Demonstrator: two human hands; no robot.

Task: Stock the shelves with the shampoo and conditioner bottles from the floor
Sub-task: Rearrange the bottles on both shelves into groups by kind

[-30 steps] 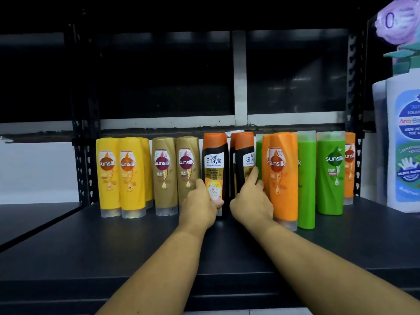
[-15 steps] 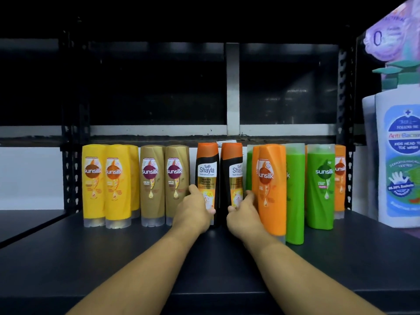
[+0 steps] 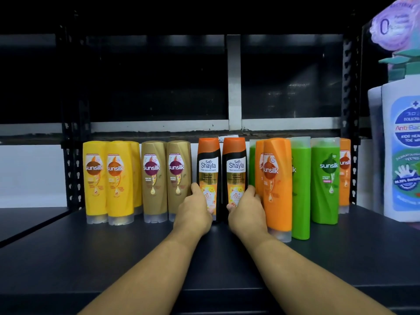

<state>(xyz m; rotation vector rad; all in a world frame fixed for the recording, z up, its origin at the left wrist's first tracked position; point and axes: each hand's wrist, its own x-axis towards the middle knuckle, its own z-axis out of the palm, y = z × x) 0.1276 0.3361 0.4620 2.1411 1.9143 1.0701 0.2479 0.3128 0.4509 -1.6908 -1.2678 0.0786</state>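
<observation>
- Two black-and-orange shampoo bottles stand upright, side by side, mid-row on the dark shelf [image 3: 91, 258]: the left Shayla bottle [image 3: 208, 164] and the right Shayla bottle [image 3: 235, 164]. The hands hide their bases.
- Partly hidden: a rear yellow bottle [image 3: 137, 173] shows only an edge behind the two in front, and a back green bottle [image 3: 252, 164] peeks out behind the front orange bottle [image 3: 277, 183].
- At the right edge the white pump bottle [image 3: 402, 155] is cut off by the frame, and its small print is too blurred to read.
- The left hand [image 3: 195, 214] grips the left Shayla bottle low down, fingers curled round its left side.
- The right hand [image 3: 246, 212] grips the right Shayla bottle low down, thumb on the front label, fingers wrapped round its right side just beside the front orange bottle.
</observation>
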